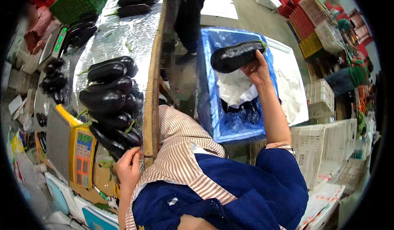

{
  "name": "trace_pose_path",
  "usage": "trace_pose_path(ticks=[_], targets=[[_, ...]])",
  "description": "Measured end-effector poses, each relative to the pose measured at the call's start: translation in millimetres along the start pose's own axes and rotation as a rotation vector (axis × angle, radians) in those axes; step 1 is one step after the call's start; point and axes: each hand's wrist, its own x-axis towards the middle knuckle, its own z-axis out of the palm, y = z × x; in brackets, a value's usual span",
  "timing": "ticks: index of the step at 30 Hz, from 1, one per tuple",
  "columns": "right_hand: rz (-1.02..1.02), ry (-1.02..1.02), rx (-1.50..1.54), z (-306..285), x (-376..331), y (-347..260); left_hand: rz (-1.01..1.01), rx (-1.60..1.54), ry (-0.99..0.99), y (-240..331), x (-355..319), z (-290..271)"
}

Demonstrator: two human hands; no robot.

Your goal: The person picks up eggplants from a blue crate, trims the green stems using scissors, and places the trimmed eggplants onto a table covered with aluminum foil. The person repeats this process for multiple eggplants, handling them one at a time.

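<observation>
Over the blue crate (207,86), the right hand (256,71) grips an eggplant (236,56); the left hand (129,164) curls on the table edge (152,107).

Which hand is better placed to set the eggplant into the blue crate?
Right. The right hand already holds the eggplant directly above the blue crate and its white paper. The left hand is across the body at the pile of eggplants on the foil-covered table.

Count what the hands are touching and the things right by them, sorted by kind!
Eggplant held in the right hand: 1
Blue crate below it: 1
Yellow scale near the left hand: 1
White paper sheet in the crate: 1
Total: 4
</observation>
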Motion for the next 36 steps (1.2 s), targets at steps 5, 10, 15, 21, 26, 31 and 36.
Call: trace_pose_path(ticks=[5,10,15,21,26,31,36], targets=[[0.201,-0.32,0.147,104.6,-24.8,87.7,0.127,-0.036,0.048,31.0,21.0,-7.3],[0.497,-0.333,0.066,184.7,-56.1,161.1,0.135,-0.195,0.182,46.2,21.2,-23.9],[0.712,-0.254,-0.153,215.1,-75.5,200.5,0.129,-0.092,0.266,56.9,23.8,-43.3],[0.703,-0.51,-0.275,235.9,-94.6,198.9,0.161,-0.299,0.243,37.1,14.4,-56.4],[0.591,-0.785,-0.181,237.2,-90.3,199.8,0.06,-0.961,0.393,40.3,16.3,-53.3],[0.731,-0.72,-0.018,237.4,-105.2,224.1,0.07,-0.813,0.345,43.8,11.4,-43.8],[0.79,-0.717,0.018,235.1,-106.8,221.4,0.071,-0.799,0.287,42.3,6.6,-42.9]])
